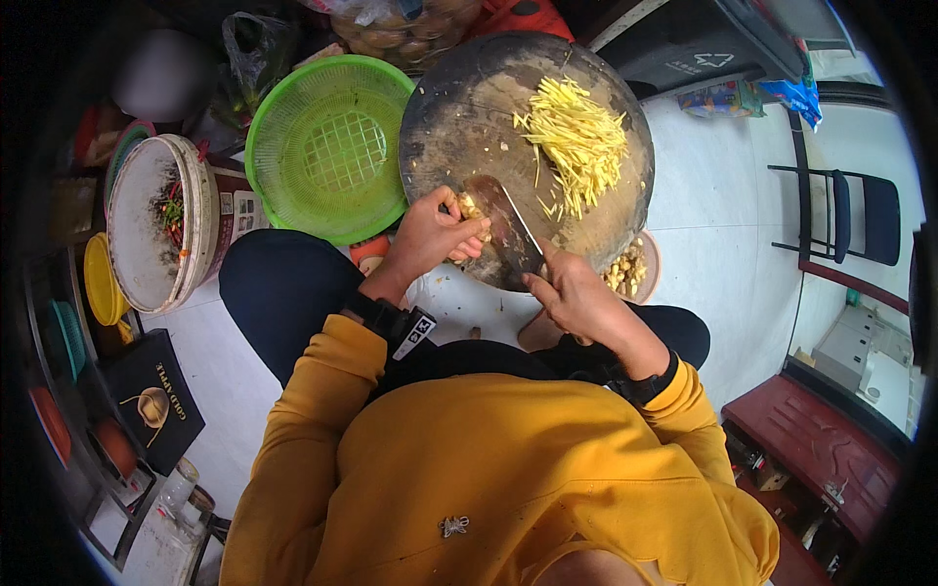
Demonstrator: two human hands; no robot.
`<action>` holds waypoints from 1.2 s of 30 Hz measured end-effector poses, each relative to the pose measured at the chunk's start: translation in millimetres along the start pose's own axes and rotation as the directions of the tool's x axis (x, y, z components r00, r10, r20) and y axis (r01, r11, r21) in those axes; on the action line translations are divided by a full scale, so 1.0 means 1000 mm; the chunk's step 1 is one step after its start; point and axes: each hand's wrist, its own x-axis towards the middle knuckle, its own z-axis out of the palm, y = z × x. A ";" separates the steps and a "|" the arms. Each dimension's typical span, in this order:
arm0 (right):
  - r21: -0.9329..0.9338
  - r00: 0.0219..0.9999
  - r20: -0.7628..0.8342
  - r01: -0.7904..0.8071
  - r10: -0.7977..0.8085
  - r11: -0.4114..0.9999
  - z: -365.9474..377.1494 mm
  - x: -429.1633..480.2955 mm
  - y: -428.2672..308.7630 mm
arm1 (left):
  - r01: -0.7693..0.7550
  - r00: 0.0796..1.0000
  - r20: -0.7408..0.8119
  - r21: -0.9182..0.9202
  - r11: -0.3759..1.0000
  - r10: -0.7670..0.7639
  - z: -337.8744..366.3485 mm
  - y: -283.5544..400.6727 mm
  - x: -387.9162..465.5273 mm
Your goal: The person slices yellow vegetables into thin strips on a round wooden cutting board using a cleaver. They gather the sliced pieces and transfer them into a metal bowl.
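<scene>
Over the near left part of a round wooden chopping block [469,95], my left hand [440,231] holds a knobbly piece of ginger root [470,209]. My right hand [582,293] grips the handle of a cleaver [509,231], its blade right beside the ginger. A heap of yellow ginger strips [575,143] lies on the block's right half. Under the block's near right edge stands a pinkish bowl [652,282] with more ginger pieces [626,271], partly hidden by the block.
A green plastic basket [344,146] stands left of the block. Further left is a white bucket [183,242] with red and green scraps on top. Shelves with coloured baskets line the left side. A dark bin [696,44] is beyond the block, and a folding chair [879,220] stands right.
</scene>
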 end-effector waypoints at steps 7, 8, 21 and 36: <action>-0.180 0.891 -0.267 0.328 -0.367 0.927 0.042 0.039 0.024 | 0.017 1.000 -0.026 -0.026 1.000 -0.018 -0.003 -0.001 0.002; -0.007 0.980 -0.146 0.138 -0.138 0.990 0.040 0.038 0.029 | 0.024 0.999 -0.020 -0.027 0.999 -0.024 -0.005 0.000 0.002; 0.214 0.999 0.004 -0.043 0.043 0.976 0.000 -0.005 -0.002 | -0.010 1.000 0.002 0.028 1.000 0.010 -0.005 0.001 0.003; 0.147 0.983 0.095 -0.168 0.155 0.975 0.014 0.027 -0.001 | -0.006 0.999 0.039 0.058 0.998 0.004 -0.006 0.002 0.003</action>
